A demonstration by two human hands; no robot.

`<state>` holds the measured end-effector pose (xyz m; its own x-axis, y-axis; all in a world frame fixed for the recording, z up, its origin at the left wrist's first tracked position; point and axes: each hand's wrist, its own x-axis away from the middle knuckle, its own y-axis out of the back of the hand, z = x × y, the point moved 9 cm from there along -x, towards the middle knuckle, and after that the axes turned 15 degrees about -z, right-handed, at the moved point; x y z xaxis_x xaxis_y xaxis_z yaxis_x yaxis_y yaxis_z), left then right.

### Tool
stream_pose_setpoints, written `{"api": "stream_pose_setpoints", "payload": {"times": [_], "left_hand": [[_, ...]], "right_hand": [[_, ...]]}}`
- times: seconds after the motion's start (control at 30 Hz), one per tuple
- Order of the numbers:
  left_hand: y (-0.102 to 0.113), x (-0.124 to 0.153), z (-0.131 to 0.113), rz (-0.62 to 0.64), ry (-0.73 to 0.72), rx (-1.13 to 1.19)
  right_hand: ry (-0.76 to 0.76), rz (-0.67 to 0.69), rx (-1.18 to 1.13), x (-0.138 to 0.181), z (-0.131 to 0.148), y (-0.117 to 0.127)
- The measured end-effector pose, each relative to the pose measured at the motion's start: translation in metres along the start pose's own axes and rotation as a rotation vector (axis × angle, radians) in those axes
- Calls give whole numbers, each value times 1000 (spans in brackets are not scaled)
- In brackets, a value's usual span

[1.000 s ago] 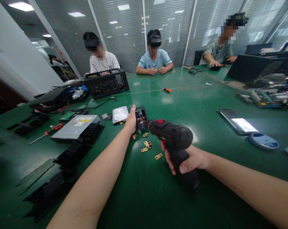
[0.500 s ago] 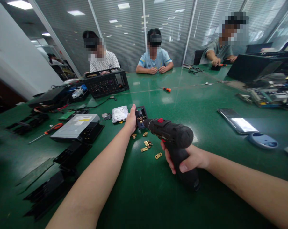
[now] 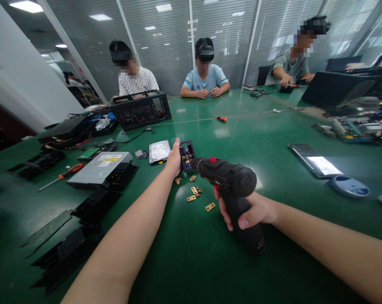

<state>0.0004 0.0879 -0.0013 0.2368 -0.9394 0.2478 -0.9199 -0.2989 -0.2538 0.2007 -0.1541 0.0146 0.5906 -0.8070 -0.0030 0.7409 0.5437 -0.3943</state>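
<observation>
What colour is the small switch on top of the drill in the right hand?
Red, on the black drill held by the right hand; clearest in the head view.

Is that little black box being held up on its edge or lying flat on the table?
Upright: the left hand props the black box on edge, its open face toward the drill.

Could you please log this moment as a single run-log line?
left hand: steadies small black plastic block | right hand: grips black cordless drill, tip at block | loose small brass plates on green table
</observation>
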Motion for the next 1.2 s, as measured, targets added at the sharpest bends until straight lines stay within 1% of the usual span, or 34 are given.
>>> {"api": "stream_pose_setpoints", "payload": {"times": [0.2,0.43,0.53,0.7,0.87,1.2], "left_hand": [[0,2,-1,13,-6,-32],[0,3,-1,-5,8,4],[-1,4,-2,5,1,3],[1,4,-4,-14,-9,8],[-1,4,-3,12,-6,0],[-1,4,-2,16,9,10]], "right_hand": [[1,1,-5,0,0,0],[-14,-8,-16,0,-1,2],[-11,-2,-14,-1,0,1],[-11,3,-6,-1,-1,0],[-7,-3,-18,-2,0,0],[8,-22,20,-2,1,0]]}}
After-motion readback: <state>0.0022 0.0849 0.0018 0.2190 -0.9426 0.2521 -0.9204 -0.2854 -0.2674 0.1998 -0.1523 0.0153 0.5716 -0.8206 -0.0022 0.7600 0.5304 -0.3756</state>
